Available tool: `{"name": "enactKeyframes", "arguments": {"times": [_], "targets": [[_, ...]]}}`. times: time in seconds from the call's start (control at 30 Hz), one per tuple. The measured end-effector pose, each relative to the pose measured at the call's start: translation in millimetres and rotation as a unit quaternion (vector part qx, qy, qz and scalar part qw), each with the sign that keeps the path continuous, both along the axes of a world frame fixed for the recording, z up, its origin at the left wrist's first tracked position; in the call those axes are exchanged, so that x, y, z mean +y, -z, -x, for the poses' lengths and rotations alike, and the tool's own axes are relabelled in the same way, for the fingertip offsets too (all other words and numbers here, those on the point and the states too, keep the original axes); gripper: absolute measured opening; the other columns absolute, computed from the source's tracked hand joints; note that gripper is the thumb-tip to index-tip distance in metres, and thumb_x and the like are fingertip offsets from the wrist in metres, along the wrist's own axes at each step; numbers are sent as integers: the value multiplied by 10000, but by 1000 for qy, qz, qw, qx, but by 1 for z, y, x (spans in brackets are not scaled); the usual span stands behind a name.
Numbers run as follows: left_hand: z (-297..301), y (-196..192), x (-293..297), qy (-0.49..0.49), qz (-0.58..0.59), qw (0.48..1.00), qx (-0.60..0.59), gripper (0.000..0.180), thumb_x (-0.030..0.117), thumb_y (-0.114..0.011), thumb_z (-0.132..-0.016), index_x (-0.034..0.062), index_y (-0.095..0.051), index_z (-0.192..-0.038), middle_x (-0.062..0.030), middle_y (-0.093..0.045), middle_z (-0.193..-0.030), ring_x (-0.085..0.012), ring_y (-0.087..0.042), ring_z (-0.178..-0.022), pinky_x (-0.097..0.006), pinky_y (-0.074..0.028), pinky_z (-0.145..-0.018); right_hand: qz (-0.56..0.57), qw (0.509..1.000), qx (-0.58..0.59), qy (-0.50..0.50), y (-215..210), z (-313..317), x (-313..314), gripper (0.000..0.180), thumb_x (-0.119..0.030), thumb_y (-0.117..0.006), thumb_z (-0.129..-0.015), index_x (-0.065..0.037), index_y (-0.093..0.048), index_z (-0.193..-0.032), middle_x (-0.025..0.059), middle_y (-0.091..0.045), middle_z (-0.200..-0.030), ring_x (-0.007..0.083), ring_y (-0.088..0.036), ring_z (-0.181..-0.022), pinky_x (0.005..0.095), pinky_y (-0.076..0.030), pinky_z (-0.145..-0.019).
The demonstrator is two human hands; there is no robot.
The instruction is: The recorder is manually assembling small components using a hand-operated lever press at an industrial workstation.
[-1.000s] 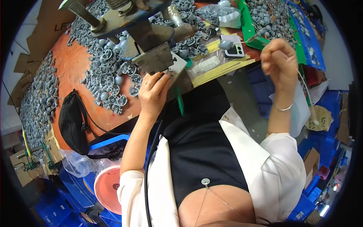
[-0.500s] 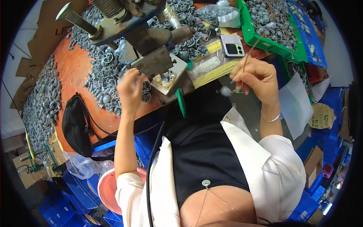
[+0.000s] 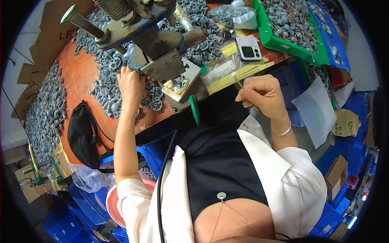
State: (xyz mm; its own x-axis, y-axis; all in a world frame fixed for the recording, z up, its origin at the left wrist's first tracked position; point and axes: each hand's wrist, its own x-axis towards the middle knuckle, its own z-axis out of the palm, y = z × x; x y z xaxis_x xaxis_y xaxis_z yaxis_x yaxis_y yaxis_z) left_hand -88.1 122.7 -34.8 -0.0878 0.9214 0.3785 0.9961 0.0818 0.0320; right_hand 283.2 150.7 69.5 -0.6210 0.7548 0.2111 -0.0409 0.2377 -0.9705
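Observation:
My left hand [image 3: 131,86] rests back-up on the pile of grey plastic parts [image 3: 108,87], just left of the bench press [image 3: 162,67]. Its fingertips are hidden, so what they touch does not show. Under the press plate, a grey part [image 3: 178,83] sits in a cream-coloured holder [image 3: 172,92]. My right hand [image 3: 262,95] is raised beyond the table's front edge, its fingers pinched round a thin rod [image 3: 239,82]. The rod's upper end carries a small pale ball [image 3: 234,75]. A blurred grey ball [image 3: 254,111] shows just below the hand.
A green crate [image 3: 279,44] of grey parts stands at the far right, near a phone [image 3: 248,49]. The black bag [image 3: 83,133] lies at the table's left edge. A green ring-shaped handle [image 3: 194,109] juts from the press base. Below are a blue bin [image 3: 156,156] and a pink basin [image 3: 113,202].
My left hand has moved away from the press front, left and onto the parts pile. My right hand has shifted left and slightly down, turning the rod so its top leans left.

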Motion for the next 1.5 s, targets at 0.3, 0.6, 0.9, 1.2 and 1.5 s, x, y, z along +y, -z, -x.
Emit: {"name": "enactKeyframes", "arguments": {"times": [0.3,0.6,0.9,1.2,1.5], "targets": [[18,-1,-11,25,-168,975,-144,332,68,-713,-719,-53,-627,-1016,-127,-617,-820,-260,-573,-854,-347,-430,-795,42,997,-9,-57,19,18,-6,193,12,-564,-865,35,-674,-1021,71,-635,-724,98,-570,-590,217,-431,-533],[-50,-21,-48,57,-189,404,-893,332,90,-508,-949,-28,-473,-1257,-166,-587,-1149,-134,-594,-803,-211,-513,-660,52,992,-91,-68,45,76,-14,169,-114,-646,-858,13,-671,-749,41,-588,-598,117,-549,-537,257,-394,-500],[-109,-6,-68,-23,-137,650,-747,198,-22,-629,-849,2,-594,-1042,-72,-595,-985,-92,-586,-802,-202,-488,-678,-205,977,-34,44,70,107,-18,179,-115,-623,-860,2,-624,-726,75,-560,-567,158,-532,-495,294,-375,-478],[-132,35,-39,45,-353,864,-356,232,-112,-630,-775,-12,-627,-985,-120,-574,-984,-217,-558,-807,-306,-471,-689,-76,992,26,96,112,122,-25,166,-137,-644,-874,7,-638,-791,50,-595,-606,68,-503,-522,235,-384,-491],[-132,46,-63,-32,-308,885,-349,93,7,-623,-872,-8,-602,-961,-71,-592,-834,-116,-541,-696,-235,-424,-576,-218,967,-118,56,91,107,-41,251,-120,-739,-700,-65,-600,-902,66,-554,-849,258,-601,-765,352,-486,-640]]}}
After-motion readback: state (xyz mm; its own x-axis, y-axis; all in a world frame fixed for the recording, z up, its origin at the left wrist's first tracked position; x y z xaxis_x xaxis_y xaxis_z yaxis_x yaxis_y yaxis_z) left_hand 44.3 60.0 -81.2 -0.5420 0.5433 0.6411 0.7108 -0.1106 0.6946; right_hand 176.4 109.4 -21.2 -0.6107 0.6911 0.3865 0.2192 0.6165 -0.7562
